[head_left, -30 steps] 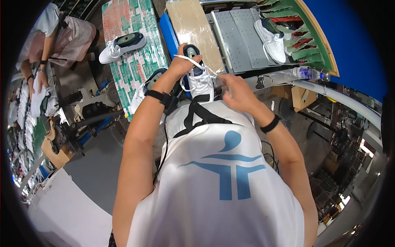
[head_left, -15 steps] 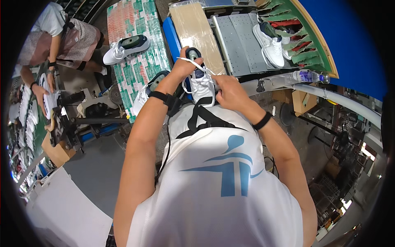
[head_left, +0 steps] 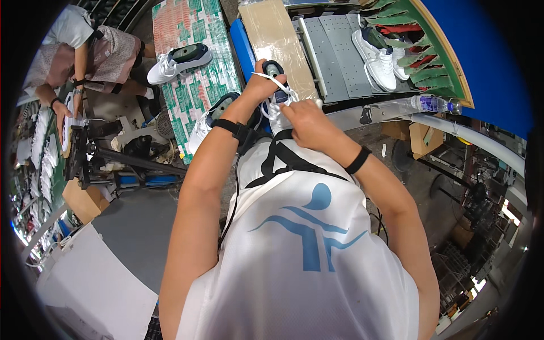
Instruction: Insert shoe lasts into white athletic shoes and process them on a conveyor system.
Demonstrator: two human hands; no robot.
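A white lace-up sneaker (head_left: 280,98) with a dark collar points toward me, on the near end of a brown wrapped board. My left hand (head_left: 262,88) is closed beside its opening, with a white shoelace (head_left: 266,76) running across the thumb. Over the front of the shoe, my right hand (head_left: 310,123) pinches the lace near the eyelets; its fingers cover much of the toe. Partly behind my left forearm is another white sneaker (head_left: 199,131).
A third sneaker (head_left: 180,62) lies on the green-and-red patterned surface (head_left: 195,31) at left. More white sneakers (head_left: 376,59) sit on the grey conveyor (head_left: 335,54) by a fringed opening. A plastic bottle (head_left: 430,104) lies on the rail. At far left, a co-worker's hands (head_left: 63,116) hold a shoe.
My right hand has moved slightly left and closer to the eyelets, drawing the lace in. The lace loop that hung beside the shoe is now bunched near my right fingers.
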